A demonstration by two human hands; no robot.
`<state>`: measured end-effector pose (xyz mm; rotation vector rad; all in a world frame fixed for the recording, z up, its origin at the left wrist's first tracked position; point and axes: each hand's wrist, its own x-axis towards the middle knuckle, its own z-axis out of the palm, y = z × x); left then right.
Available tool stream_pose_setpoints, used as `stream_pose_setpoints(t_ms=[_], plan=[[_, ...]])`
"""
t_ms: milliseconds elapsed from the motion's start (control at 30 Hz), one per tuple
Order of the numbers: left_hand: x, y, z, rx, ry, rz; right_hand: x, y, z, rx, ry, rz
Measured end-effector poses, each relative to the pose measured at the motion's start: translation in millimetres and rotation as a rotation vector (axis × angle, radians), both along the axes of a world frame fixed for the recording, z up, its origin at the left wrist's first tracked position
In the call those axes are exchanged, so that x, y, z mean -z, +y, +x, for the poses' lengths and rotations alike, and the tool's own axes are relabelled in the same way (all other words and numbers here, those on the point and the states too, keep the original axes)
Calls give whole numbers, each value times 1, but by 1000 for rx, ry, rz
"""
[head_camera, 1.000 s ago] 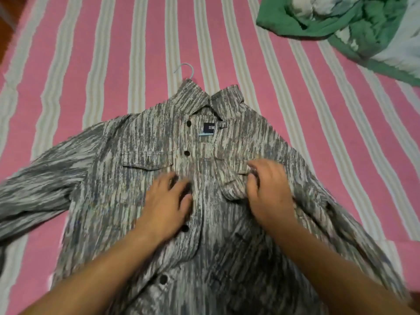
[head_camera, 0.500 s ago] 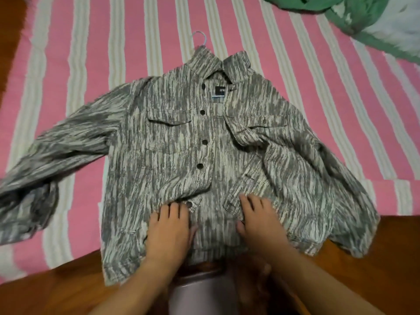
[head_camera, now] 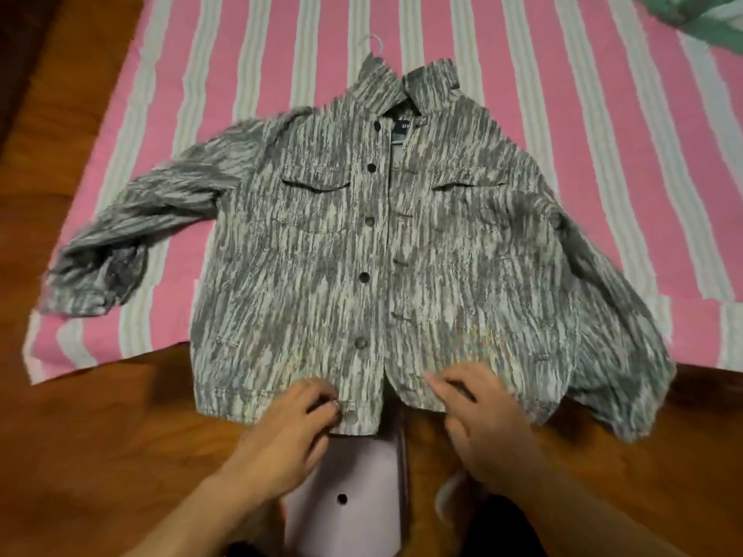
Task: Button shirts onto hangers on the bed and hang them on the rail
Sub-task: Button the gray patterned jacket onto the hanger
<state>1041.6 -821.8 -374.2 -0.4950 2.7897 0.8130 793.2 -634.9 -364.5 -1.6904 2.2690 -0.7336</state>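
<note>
**Both hands at the hem, front not yet buttoned**

The left hand [head_camera: 299, 412] pinches the bottom edge of the shirt [head_camera: 333, 255] on the button side, fingers curled onto the hem. The right hand [head_camera: 474, 408] sits just across the open gap from it, fingers bent over the hem of the other front panel; it seems to grip the cloth, though motion blur softens the fingertips. The shirt lies face up, its hem hanging off the near edge of the bed [head_camera: 603, 114] toward the hands, both sleeves spread sideways.

Beyond the left hand the dark buttons [head_camera: 365, 277] run up in a row, all apparently undone, with the matching holes beyond the right hand. To button well, pull both edges level at the hem first, lap the holed panel over the buttons, and work upward one at a time so nothing is skipped.

Farthest from both hands, the hanger hook [head_camera: 376, 42] pokes out above the collar [head_camera: 406, 86]. A green cloth [head_camera: 699, 14] lies at the far right corner.
</note>
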Motion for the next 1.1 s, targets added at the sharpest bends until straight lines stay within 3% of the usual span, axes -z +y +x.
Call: stream_pose_setpoints(t_ms=[100,200,267,367,600,833,1100], plan=[[30,-2,12,37,-88,-36,21,23,27,-131,-10,200],[47,-3,5,144,-137,-85,50,32,43,-288,108,515],[48,-9,-1,162,-90,-62,55,28,44,-225,65,580],[30,-34,-14,-14,61,23,40,0,29,36,-56,454],[42,-119,-97,-262,187,-21,38,-127,-42,263,139,264],[103,-107,-126,-219,217,-175,111,-164,-34,294,174,256],[114,-104,-123,-200,272,-321,118,-160,-26,355,362,186]])
